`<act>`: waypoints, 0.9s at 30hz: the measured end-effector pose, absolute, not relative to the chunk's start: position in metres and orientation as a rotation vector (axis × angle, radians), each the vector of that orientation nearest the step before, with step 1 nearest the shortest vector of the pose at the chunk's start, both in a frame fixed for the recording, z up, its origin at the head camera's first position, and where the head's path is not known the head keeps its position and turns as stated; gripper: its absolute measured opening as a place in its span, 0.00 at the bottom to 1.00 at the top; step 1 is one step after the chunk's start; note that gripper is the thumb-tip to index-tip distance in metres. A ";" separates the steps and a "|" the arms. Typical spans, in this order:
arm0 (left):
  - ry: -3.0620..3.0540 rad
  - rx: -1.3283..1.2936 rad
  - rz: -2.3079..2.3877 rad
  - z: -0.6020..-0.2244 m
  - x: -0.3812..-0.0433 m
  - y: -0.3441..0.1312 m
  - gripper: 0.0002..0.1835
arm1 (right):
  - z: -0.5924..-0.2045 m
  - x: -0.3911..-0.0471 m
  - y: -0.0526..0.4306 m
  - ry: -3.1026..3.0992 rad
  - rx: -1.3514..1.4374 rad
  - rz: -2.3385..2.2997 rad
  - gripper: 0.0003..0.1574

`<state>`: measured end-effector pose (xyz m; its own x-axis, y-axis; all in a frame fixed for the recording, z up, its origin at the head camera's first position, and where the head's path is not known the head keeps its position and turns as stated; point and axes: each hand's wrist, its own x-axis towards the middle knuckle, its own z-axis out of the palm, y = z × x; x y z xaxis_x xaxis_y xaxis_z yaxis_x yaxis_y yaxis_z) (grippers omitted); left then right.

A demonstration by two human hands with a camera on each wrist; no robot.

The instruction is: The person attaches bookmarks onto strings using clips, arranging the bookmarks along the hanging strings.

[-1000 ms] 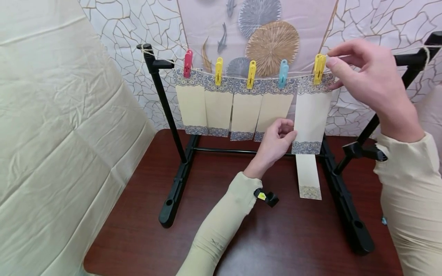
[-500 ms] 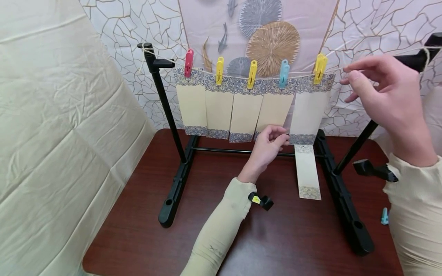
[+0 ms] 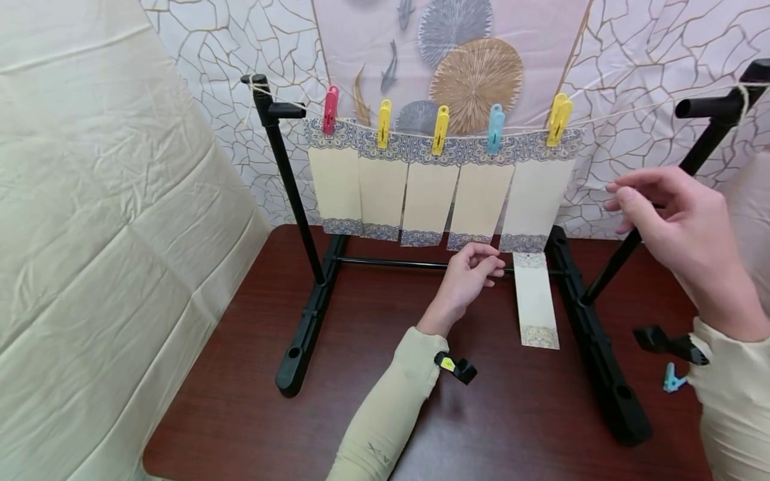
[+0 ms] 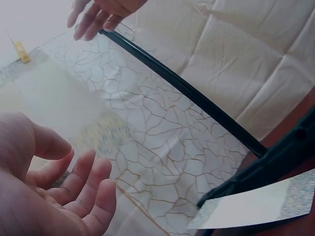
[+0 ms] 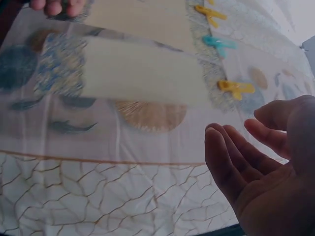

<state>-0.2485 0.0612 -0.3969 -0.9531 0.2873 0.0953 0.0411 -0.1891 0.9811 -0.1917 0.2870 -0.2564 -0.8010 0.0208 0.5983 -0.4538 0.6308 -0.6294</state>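
Several cream paper cards with blue lace-pattern borders hang from a string (image 3: 637,112), each under a clothespin. From left to right the clothespins are red (image 3: 330,110), yellow (image 3: 383,124), yellow (image 3: 441,131), blue (image 3: 496,129) and yellow (image 3: 559,120). Just below the fourth card (image 3: 481,204) is my left hand (image 3: 466,277), fingers loosely bent and holding nothing. To the right of the last card (image 3: 538,200), my right hand (image 3: 680,234) hovers in the air, also loosely curled with nothing in it. The right wrist view shows that same card (image 5: 142,69) beyond the fingers.
A black stand (image 3: 637,247) carries the string between its two posts. Another lace-edged card (image 3: 537,300) lies on the dark red table (image 3: 240,414) beneath the last hanging card. A loose blue clothespin (image 3: 673,379) lies at the right, near the right sleeve.
My right hand has left the last yellow clothespin and moved right and down. My left hand has come away from the last card, dropping slightly. That card now swings back among the others.
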 end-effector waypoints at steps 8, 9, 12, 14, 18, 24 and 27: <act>1.889 0.331 2.259 -0.412 -0.248 0.065 0.06 | -0.291 -0.190 0.320 -2.363 0.285 1.177 0.12; 1.891 0.324 2.256 -0.414 -0.248 0.066 0.06 | -0.295 -0.190 0.323 -2.381 0.273 1.175 0.11; 1.893 0.307 2.247 -0.420 -0.248 0.068 0.06 | -0.306 -0.188 0.334 -2.467 0.209 1.123 0.09; 1.893 0.303 2.239 -0.424 -0.249 0.070 0.07 | -0.312 -0.187 0.342 -2.529 0.166 1.070 0.11; 1.908 0.276 2.210 -0.433 -0.250 0.073 0.06 | -0.326 -0.185 0.358 -2.614 0.123 0.954 0.18; 1.943 0.230 2.158 -0.445 -0.253 0.078 0.04 | -0.343 -0.185 0.379 -2.703 0.081 0.797 0.21; 1.960 0.214 2.139 -0.450 -0.253 0.080 0.04 | -0.351 -0.185 0.389 -2.735 0.059 0.771 0.22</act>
